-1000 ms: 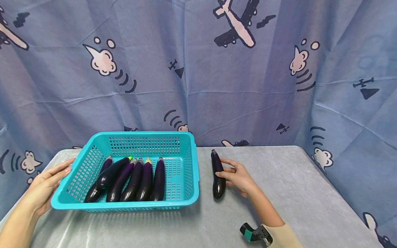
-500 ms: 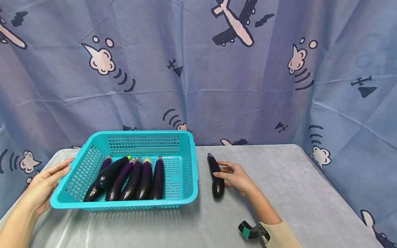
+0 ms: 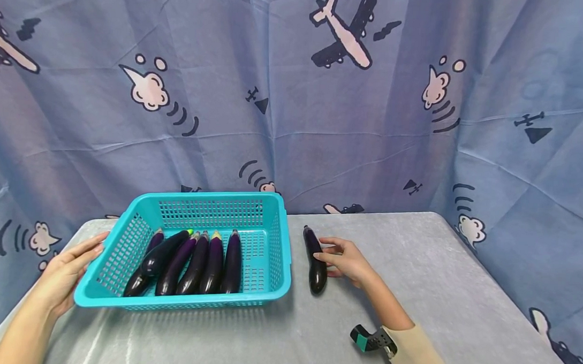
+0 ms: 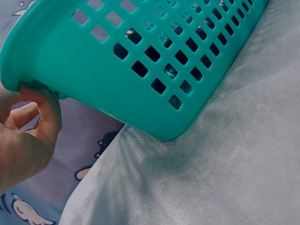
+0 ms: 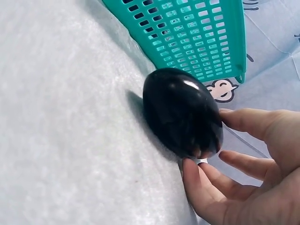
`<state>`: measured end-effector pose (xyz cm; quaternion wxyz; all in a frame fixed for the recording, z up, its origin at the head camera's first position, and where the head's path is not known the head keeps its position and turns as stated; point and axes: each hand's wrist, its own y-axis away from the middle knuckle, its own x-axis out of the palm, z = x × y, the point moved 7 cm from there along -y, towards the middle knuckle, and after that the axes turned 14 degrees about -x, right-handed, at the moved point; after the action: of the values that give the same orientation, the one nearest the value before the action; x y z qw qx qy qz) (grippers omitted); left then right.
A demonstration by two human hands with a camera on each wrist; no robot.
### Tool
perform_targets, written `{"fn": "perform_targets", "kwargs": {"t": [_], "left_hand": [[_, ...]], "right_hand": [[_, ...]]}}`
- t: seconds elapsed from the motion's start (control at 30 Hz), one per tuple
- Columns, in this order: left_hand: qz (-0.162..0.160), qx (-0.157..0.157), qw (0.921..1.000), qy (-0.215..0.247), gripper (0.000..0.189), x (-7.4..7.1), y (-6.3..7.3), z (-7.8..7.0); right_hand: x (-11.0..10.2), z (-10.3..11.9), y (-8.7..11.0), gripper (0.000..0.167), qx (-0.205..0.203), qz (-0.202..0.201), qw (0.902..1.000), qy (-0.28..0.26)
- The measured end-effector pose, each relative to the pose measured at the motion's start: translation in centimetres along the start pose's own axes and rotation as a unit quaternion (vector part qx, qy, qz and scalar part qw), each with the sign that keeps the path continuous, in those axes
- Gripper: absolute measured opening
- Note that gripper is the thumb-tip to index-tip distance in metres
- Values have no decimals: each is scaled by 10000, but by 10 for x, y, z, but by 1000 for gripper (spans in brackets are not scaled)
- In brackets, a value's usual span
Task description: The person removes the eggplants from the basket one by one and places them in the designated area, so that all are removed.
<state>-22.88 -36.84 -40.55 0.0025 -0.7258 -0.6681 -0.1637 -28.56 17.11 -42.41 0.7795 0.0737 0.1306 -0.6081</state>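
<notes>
A dark purple eggplant [image 3: 318, 271] lies on the table to the right of the turquoise basket [image 3: 181, 303], stem end pointing away. My right hand [image 3: 348, 263] is at its right side. In the right wrist view the thumb [image 5: 243, 120] touches the eggplant's upper side, while loosely bent fingers sit low beside it. My left hand [image 3: 61, 276] is at the basket's left end. Seen from the left wrist, its bent fingers [image 4: 49, 112] hook under the basket's rim. Inside the basket several eggplants [image 3: 213, 267] lie side by side, one resting across another.
A grey cloth-covered table [image 3: 247, 346] is under everything. Close behind it hangs a blue curtain [image 3: 294, 107] printed with aeroplanes and clouds. A black and green wrist device [image 3: 373, 340] sits by the right sleeve.
The loose eggplant has shifted slightly left and towards me; in the last half second it moves a little while the right hand stays in place. The left hand and basket have not visibly moved.
</notes>
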Motion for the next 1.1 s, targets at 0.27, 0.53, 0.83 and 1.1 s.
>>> {"fn": "perform_targets", "kwargs": {"t": [0.27, 0.53, 0.83, 1.1], "left_hand": [[-107, -6, 9999, -67, 46, -1, 0, 0], [-42, -130, 9999, -106, 46, -1, 0, 0], [-98, -147, 9996, -215, 43, -4, -1, 2], [12, -66, 9999, -155, 41, -7, -2, 2]], "right_hand": [[-2, 5, 1, 60, -68, -21, 9999, -97], [-9, 10, 2, 59, -97, -67, 9998, -188], [-12, 19, 0, 55, -214, -159, 9996, -98], [-10, 34, -7, 53, -302, -184, 9994, -43]]}}
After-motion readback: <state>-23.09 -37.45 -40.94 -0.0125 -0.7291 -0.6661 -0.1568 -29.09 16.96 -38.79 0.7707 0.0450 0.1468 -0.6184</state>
